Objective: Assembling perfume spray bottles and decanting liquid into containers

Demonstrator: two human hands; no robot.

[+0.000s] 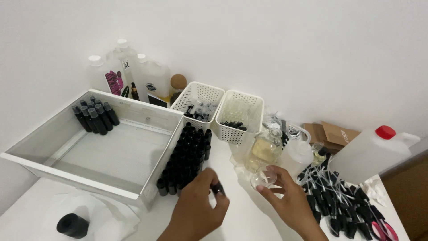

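My left hand (197,206) is closed around a small black bottle (218,189), its top poking out between thumb and fingers, just in front of a block of several black bottles (187,154) standing on the white table. My right hand (287,198) pinches a small clear glass cup (263,177) by its rim. Right behind the cup stands a round glass flask of pale yellow liquid (264,150).
A white open tray (116,176) at left holds several black bottles (95,116) in its far corner. Two white perforated baskets (238,111) stand behind. Large white jugs (133,73) line the wall. Black spray pumps (336,198), a red-capped jug (370,151) and scissors (383,230) lie right. A black cap (72,225) rests at front left.
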